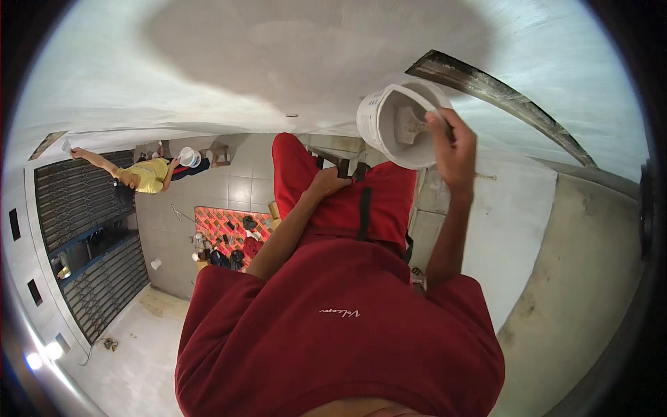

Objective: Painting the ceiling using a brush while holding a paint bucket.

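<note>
My right hand [456,147] is closed at the rim of a white plastic bucket [374,124], which tilts so that its inside shows. Inside the bucket lies a broad flat tool [411,126] with pale stuff on it, perhaps a brush or scraper; its handle end reaches toward my fingers. Between my knees stands a dark metal frame [326,158], which looks like the top of a ladder. My left hand [331,183] is curled at this frame, beside my red trousers; its fingertips are partly hidden.
Overhead spreads a pale plastered surface [243,55] with a long dark slot [507,97]. Far left, a co-worker in a yellow shirt [149,174] holds a white bucket [188,157] and raises a flat tool. Below lies a red patterned mat [215,217] with several things, near a folding metal gate [83,201].
</note>
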A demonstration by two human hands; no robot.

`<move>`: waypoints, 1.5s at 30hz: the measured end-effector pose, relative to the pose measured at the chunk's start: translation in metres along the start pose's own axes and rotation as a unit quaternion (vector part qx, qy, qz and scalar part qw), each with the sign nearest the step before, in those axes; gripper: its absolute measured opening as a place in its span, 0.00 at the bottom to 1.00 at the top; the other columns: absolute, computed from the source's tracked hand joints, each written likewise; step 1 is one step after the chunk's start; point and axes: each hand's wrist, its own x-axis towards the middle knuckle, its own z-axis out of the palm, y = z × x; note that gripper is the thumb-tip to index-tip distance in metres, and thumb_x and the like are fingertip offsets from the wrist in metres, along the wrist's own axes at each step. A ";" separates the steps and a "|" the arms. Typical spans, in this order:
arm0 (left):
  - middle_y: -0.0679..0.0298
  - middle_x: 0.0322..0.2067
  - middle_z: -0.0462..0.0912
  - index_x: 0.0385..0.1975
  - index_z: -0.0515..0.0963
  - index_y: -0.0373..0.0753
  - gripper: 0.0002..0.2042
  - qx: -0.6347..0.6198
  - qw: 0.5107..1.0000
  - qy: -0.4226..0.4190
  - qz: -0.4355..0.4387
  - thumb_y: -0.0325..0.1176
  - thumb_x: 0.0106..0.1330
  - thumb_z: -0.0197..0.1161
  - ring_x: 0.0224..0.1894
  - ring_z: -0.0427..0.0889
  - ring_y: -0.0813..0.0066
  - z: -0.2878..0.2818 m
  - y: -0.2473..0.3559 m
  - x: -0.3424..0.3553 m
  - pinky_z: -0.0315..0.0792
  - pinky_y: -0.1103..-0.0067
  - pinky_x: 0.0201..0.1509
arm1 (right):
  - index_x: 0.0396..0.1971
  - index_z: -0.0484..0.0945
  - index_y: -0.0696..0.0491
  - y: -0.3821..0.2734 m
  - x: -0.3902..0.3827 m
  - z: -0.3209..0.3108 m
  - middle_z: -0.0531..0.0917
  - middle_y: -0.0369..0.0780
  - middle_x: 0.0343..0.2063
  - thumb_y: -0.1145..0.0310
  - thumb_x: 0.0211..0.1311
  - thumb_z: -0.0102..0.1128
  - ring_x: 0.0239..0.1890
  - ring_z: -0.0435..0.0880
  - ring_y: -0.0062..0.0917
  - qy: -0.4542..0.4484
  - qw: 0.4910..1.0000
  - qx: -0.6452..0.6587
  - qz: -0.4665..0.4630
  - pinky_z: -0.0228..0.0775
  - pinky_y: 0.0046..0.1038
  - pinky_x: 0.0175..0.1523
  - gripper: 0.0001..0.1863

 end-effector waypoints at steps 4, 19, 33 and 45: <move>0.44 0.36 0.81 0.41 0.77 0.31 0.31 0.015 1.000 0.004 -0.023 0.56 0.48 0.64 0.42 0.80 0.47 0.006 -0.017 0.011 0.73 0.65 0.46 | 0.33 0.78 0.62 -0.051 -0.001 -0.009 0.70 0.31 0.15 0.66 0.61 0.60 0.19 0.62 0.11 -0.007 1.000 -0.029 -0.009 0.54 0.20 0.22 0.12; 0.48 0.38 0.78 0.32 0.76 0.33 0.18 0.172 0.901 0.329 -0.226 0.46 0.60 0.60 0.43 0.78 0.54 -0.061 -0.051 -0.046 0.73 0.65 0.43 | 0.26 0.77 0.61 -0.030 -0.013 0.036 0.66 0.28 0.15 0.67 0.61 0.59 0.19 0.59 0.10 -0.086 0.996 0.005 -0.036 0.50 0.18 0.23 0.12; 0.43 0.20 0.75 0.21 0.76 0.32 0.21 0.063 0.987 0.129 -0.069 0.44 0.68 0.50 0.26 0.78 0.48 -0.029 -0.044 -0.168 0.67 0.59 0.30 | 0.29 0.79 0.62 -0.022 -0.002 -0.006 0.72 0.32 0.15 0.66 0.60 0.58 0.20 0.66 0.12 -0.122 0.986 0.102 0.040 0.56 0.21 0.24 0.12; 0.60 0.28 0.78 0.27 0.75 0.37 0.13 0.046 0.967 0.231 0.094 0.42 0.59 0.62 0.33 0.77 0.60 -0.054 0.037 -0.156 0.70 0.69 0.34 | 0.29 0.80 0.61 -0.026 0.005 0.016 0.71 0.28 0.15 0.66 0.61 0.56 0.18 0.64 0.09 -0.131 0.971 0.185 0.070 0.55 0.17 0.23 0.12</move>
